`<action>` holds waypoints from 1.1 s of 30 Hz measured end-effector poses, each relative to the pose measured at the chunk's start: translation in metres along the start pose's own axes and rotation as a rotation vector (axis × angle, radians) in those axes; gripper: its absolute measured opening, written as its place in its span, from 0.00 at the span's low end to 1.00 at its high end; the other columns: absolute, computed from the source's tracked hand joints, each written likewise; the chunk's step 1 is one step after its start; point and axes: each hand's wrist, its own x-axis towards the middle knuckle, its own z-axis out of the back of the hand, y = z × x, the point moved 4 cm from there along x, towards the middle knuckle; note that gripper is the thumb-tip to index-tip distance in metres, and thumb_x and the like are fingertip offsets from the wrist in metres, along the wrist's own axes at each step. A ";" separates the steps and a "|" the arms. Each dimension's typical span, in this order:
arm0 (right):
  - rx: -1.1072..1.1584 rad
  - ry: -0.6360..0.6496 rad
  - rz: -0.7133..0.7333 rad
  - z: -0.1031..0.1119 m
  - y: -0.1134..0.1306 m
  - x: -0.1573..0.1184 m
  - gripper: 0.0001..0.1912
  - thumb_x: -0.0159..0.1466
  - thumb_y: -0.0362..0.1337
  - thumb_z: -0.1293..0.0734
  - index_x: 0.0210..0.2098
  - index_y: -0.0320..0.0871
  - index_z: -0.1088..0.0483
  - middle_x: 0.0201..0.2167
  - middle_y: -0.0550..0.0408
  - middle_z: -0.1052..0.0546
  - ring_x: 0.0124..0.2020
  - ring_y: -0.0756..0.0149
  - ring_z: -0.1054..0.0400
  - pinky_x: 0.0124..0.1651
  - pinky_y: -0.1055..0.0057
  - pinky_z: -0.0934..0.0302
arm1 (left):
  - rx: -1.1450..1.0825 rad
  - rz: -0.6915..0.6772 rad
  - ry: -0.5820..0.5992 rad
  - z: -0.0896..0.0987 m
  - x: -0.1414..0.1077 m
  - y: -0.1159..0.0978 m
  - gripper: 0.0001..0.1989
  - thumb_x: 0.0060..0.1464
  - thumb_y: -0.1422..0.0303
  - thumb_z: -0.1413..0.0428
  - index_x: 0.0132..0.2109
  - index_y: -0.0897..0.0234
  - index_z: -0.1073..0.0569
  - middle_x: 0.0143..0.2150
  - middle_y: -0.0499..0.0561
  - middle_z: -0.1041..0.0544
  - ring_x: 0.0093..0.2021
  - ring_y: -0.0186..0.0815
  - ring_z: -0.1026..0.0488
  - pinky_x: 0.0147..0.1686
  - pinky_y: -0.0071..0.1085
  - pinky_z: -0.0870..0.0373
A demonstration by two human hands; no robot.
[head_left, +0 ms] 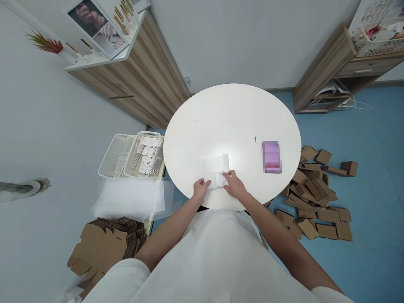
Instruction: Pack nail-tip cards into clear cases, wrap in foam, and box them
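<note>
A thin, translucent white wrapping sheet [217,180] lies near the front edge of the round white table [233,109], folded over in its near part. Its far part spreads flat away from me, with a raised strip along the right side. My left hand [201,189] pinches the left edge of the folded part between thumb and fingers. On the opposite side, my right hand [234,184] grips the right edge, fingertips on top. Whether something lies inside the fold cannot be made out. Farther right on the table sits a purple box or packet [272,157], its surface blurred.
To the left stand two white baskets [115,155], one with paper slips, beside a stack of white sheets [126,198] and flattened cardboard boxes [97,244]. Folded brown boxes [315,189] lie heaped on the blue floor at right. Wooden cabinets [139,71] stand behind.
</note>
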 end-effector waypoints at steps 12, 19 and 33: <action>0.292 0.024 0.063 -0.009 0.005 0.005 0.29 0.53 0.33 0.36 0.54 0.45 0.46 0.47 0.49 0.43 0.40 0.67 0.36 0.39 0.70 0.40 | 0.165 -0.121 0.227 -0.039 -0.011 -0.022 0.15 0.47 0.73 0.47 0.45 0.65 0.29 0.41 0.54 0.26 0.40 0.35 0.29 0.44 0.35 0.32; 0.273 0.039 -0.002 -0.006 0.005 0.011 0.29 0.52 0.44 0.33 0.51 0.46 0.43 0.46 0.51 0.41 0.37 0.67 0.35 0.36 0.70 0.40 | -0.008 -0.089 0.317 -0.038 -0.012 -0.021 0.18 0.50 0.75 0.54 0.48 0.65 0.32 0.48 0.54 0.29 0.50 0.38 0.33 0.50 0.36 0.36; 0.339 0.039 -0.030 -0.015 -0.004 0.011 0.24 0.56 0.33 0.38 0.52 0.50 0.44 0.46 0.54 0.41 0.43 0.68 0.37 0.44 0.70 0.40 | 0.702 -0.683 0.256 -0.008 -0.031 -0.017 0.20 0.56 0.69 0.58 0.56 0.63 0.39 0.58 0.57 0.39 0.59 0.40 0.44 0.56 0.42 0.45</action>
